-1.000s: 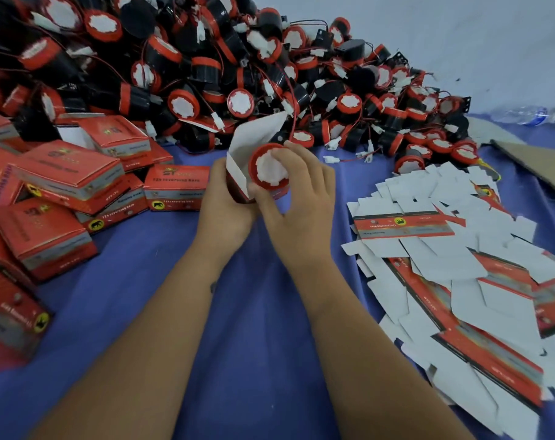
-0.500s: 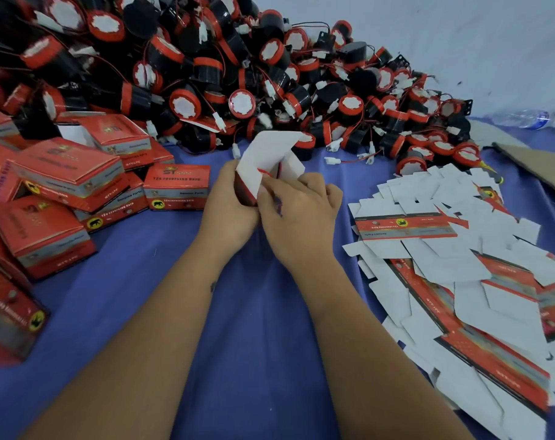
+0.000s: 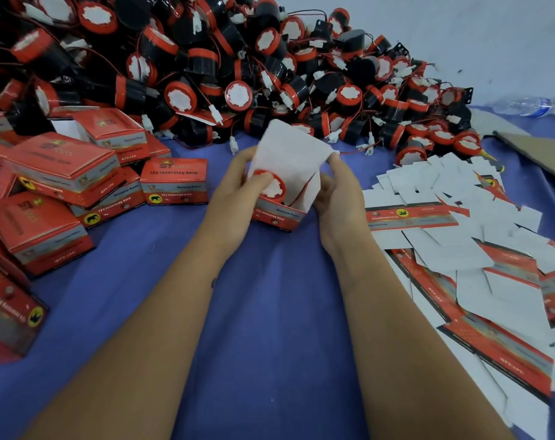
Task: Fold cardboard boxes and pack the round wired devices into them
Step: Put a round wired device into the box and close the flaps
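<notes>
Centrally, a round device (image 3: pixel 268 185) is sitting inside an open red box (image 3: pixel 277 214) on the blue surface (image 3: pixel 269 312); the left hand (image 3: pixel 234 192) is gripping box and device, the right hand (image 3: pixel 339 192) is pinching its raised white flap (image 3: pixel 288 150)

I see two bare forearms, no sleeves in view up to the frame edge. No gloves, rings, watch or bands on the left hand (image 3: pixel 234 192) or the right hand (image 3: pixel 339 193). Small dark mark on the inner left forearm (image 3: pixel 213 283), too small to tell what it is. Fingernails short where visible.
</notes>
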Demonstrator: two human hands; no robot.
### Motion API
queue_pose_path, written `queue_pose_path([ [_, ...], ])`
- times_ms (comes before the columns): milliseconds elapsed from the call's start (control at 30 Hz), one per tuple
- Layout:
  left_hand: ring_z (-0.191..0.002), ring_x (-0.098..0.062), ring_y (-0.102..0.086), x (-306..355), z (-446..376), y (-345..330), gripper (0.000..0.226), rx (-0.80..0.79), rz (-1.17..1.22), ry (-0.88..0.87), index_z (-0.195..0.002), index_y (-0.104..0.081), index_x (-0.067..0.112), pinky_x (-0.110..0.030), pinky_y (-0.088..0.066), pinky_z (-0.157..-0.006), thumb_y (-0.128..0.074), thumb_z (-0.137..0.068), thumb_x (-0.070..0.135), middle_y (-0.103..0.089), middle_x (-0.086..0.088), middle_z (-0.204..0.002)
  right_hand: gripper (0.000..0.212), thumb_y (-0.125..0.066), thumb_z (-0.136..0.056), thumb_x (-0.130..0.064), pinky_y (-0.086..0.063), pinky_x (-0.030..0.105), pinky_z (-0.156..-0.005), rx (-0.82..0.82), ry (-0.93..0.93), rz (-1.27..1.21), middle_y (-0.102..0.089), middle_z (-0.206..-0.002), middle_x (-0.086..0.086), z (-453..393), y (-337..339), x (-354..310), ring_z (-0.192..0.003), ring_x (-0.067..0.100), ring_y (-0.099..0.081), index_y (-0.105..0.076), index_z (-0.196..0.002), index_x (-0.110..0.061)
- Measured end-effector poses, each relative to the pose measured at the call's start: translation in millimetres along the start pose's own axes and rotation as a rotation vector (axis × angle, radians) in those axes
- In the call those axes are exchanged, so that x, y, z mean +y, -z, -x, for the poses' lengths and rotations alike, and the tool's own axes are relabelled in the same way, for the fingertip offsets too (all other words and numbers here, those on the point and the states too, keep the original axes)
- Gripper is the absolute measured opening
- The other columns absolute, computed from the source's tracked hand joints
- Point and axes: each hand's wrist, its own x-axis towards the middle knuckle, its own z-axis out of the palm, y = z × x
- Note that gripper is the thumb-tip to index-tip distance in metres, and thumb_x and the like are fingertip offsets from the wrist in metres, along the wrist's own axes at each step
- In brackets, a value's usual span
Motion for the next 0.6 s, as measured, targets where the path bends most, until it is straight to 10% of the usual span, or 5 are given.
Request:
queue_pose_path([
  [100, -0.092, 0.006, -0.065, -3, 2, -2, 0.035, -0.012, -0.112, 0.022, -0.121, -0.057, 0.037, -0.010, -0.049, -0.073, -0.061, -0.092, 0.018, -0.069, 0.020, -0.100, 0.044, -0.056, -0.098, -0.022, -0.053, 0.041, -0.094, -0.018, 0.025, -0.119, -0.068, -0.113, 0.014, -2, 0, 0, -0.101, 0.027, -0.066, -0.051, -0.137, -0.003],
  [300, -0.096, 0.007, -0.061, -7, -2, -3, 0.029, 0.017, -0.175, 0.054, -0.118, -0.055, 0.036, -0.008, -0.047, -0.074, -0.060, -0.095, 0.021, -0.066, 0.019, -0.104, 0.015, -0.062, -0.094, -0.010, -0.047, 0.030, -0.081, 0.124, 0.322, -0.012, -0.064, -0.078, 0.003, 8, -2, -11, -0.081, 0.016, -0.054, -0.069, -0.081, -0.012],
  [600, -0.103, -0.015, -0.062, -8, -2, -7, 0.017, 0.026, -0.315, -0.007, -0.116, -0.056, 0.022, -0.035, -0.052, -0.088, -0.054, -0.099, 0.021, -0.066, 0.003, -0.110, 0.009, -0.059, -0.091, -0.007, -0.045, 0.025, -0.071, 0.148, 0.956, 0.598, -0.061, -0.078, -0.008, 29, -17, -6, -0.074, 0.009, -0.052, -0.067, -0.089, -0.012],
])
